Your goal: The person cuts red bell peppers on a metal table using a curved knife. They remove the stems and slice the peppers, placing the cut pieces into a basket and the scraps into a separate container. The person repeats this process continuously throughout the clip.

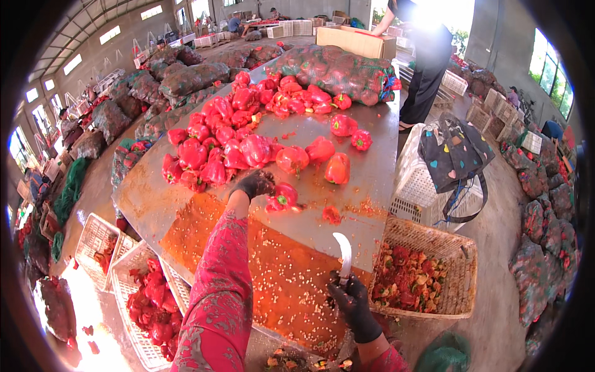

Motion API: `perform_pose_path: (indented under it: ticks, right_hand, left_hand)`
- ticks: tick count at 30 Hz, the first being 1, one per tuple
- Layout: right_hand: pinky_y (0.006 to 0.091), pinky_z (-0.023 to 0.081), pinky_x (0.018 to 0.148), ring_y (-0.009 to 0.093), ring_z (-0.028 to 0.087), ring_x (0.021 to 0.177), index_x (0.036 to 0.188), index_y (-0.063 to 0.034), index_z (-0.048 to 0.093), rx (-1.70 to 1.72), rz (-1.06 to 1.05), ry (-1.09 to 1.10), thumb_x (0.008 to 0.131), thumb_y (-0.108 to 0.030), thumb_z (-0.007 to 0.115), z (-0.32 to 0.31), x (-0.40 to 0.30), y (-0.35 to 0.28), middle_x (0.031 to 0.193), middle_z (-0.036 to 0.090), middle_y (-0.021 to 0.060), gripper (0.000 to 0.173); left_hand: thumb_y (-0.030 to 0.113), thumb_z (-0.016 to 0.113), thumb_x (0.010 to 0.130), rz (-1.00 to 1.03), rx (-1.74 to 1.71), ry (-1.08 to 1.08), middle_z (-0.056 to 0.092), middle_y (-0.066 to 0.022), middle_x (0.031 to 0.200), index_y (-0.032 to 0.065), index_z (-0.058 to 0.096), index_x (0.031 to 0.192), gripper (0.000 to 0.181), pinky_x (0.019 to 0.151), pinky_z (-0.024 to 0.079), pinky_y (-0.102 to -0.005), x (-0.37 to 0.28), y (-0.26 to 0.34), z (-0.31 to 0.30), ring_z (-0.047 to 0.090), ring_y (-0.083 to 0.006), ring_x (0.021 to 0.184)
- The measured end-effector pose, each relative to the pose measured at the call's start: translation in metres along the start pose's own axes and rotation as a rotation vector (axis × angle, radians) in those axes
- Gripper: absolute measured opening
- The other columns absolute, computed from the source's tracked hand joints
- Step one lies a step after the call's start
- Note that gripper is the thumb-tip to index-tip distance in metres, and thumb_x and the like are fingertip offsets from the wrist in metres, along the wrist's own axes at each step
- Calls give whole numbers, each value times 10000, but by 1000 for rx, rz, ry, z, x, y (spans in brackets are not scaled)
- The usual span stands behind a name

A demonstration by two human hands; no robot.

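In a dark glove, my left hand reaches over the metal table at the near edge of a heap of red bell peppers. Its fingertips are right beside one red bell pepper, whose green stem faces me; whether they grip it cannot be made out. My right hand, also gloved, holds a knife with a curved blade pointing up, above the table's near right corner. Orange-red juice and pale seeds cover the near part of the tabletop.
A full mesh sack lies across the table's far end, near a cardboard box and a standing person. At right, a crate holds pepper cores and scraps. At lower left, another crate holds red pepper pieces. A bag rests on stacked crates.
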State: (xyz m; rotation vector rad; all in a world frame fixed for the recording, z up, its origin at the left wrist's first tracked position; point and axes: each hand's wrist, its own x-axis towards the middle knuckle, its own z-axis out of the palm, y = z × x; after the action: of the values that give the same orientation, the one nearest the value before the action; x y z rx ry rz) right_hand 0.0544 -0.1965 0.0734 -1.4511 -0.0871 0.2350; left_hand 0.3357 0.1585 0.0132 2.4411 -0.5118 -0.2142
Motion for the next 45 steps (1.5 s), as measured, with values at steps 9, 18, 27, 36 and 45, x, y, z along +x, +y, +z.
perform_pose_path:
  ticks: [9, 18, 27, 36, 45]
  right_hand:
    - [215, 403, 544, 58, 483, 627, 997, -3, 534, 128, -148, 161, 809, -80, 592, -16, -8, 10, 738, 528, -7, 212]
    - [276, 419, 527, 135, 502, 594, 903, -9, 526, -105, -285, 20, 821, -45, 563, -15, -27, 15, 719, 535, 37, 97]
    - [466, 469, 623, 392, 581, 727, 1015, 21, 491, -1038, -292, -76, 797, -216, 526, 35, -59, 45, 784, 586, 227, 324]
    - [453, 466, 728, 396, 581, 828, 1030, 53, 465, -1136, -30, -231, 769, -123, 448, 63, -46, 40, 863, 588, 257, 315]
    - [454, 449, 741, 410, 557, 886, 999, 2, 516, -987, -60, -302, 793, -171, 490, 67, -8, 93, 947, 571, 261, 269]
  left_hand:
    - [258, 711, 640, -106, 78, 108, 575, -96, 958, 71, 560, 1010, 441, 809, 451, -355, -15, 172, 92, 568, -232, 844]
    - [299, 653, 745, -387, -174, 861, 603, -185, 861, -37, 550, 986, 426, 706, 478, -358, -182, 211, 146, 605, -274, 800]
    - [281, 592, 812, -472, 252, 1025, 580, -149, 865, -25, 513, 985, 360, 676, 445, -356, -243, 216, 201, 564, -225, 840]
    - [460, 373, 868, -563, 182, 1092, 522, -33, 1006, 166, 512, 951, 336, 716, 426, -353, -213, 154, 254, 490, -195, 887]
    - [238, 586, 768, -705, -510, 1092, 533, -126, 910, 87, 525, 947, 242, 675, 439, -390, -210, 198, 200, 526, -275, 844]
